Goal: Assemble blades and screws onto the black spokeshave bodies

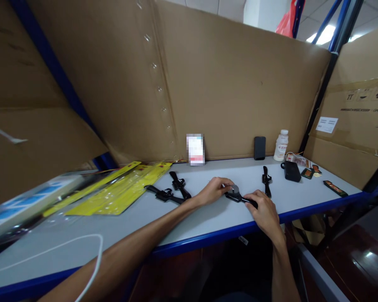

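A black spokeshave point(232, 196) is held over the white table between my two hands. My right hand point(264, 212) is closed around its near right handle. Fingers of my left hand point(216, 189) pinch a small grey rounded piece point(235, 189) at the spokeshave's middle. Whether that piece is fixed to the tool, I cannot tell. Two more spokeshaves, one nearer point(164, 194) and one farther back point(179, 184), lie left of my left hand. Another spokeshave point(266, 181) lies just beyond my right hand.
Yellow-backed clear packages point(122, 197) and a blue-and-white box point(34, 201) cover the table's left. A white cable point(78, 238) hangs across my left forearm. Along the back are a blurred card or screen point(195, 150), a black phone-like object point(260, 148) and a bottle point(281, 147). Cardboard walls enclose the table.
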Available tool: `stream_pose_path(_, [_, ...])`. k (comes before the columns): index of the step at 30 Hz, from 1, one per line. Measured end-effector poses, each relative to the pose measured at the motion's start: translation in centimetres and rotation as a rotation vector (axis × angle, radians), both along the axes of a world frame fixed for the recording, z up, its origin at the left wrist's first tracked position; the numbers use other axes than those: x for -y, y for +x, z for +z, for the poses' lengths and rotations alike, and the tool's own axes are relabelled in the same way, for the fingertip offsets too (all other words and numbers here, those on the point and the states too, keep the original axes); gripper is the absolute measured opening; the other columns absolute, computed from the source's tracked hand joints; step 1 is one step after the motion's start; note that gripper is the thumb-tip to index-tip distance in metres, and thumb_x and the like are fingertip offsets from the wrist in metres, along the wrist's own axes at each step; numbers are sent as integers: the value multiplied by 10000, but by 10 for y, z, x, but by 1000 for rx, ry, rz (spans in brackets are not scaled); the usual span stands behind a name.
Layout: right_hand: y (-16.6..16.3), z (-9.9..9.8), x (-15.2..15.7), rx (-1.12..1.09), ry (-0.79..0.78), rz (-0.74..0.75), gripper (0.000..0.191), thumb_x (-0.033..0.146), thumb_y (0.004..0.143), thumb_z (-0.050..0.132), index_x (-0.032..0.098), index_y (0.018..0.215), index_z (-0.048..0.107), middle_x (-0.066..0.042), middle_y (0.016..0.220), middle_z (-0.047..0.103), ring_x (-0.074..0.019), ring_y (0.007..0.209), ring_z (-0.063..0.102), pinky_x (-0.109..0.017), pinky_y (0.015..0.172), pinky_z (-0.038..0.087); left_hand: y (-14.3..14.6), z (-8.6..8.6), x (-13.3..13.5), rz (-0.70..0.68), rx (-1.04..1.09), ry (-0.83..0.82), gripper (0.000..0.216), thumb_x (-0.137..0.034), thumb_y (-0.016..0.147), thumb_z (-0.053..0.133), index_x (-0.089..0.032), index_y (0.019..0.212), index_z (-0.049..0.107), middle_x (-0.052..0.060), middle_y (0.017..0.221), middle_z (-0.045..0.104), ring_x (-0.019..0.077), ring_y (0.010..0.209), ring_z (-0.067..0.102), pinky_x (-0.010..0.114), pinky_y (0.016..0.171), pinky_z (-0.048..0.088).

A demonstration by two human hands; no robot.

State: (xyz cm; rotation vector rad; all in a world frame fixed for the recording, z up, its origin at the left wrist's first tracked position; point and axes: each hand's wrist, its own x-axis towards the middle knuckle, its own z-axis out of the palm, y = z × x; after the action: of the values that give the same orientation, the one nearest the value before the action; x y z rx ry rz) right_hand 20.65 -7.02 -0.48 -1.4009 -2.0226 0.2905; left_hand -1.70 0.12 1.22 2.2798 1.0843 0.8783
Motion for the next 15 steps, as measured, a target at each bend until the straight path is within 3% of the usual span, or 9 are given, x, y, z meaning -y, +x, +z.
stream_pose_path(5, [1,0,0,8,-5,11,270,197,914,569,280,1121,721,-28,1063,679,-196,1065,627,-300,911,453,5,0,6,15,-51,94,251,-120,880,561,-171,1050,740,46,929,749,152,763,628,262,739,470])
stream_pose_path(9, [1,0,1,-45,0,42,270,197,914,557,281,1114,719,-22,1065,682,-188,1041,643,-302,925,458,6,4,8,29,-83,120,207,-103,849,593,-180,945,760,46,918,708,157,792,615,257,736,470])
stream_pose_path(15, [1,-4,-2,-101,32,57,259,194,900,559,270,1089,718,-31,1071,699,-197,1028,651,-324,941,469,9,-3,2,77,-143,57,194,-151,863,610,-166,949,783,50,882,711,159,766,614,264,738,457])
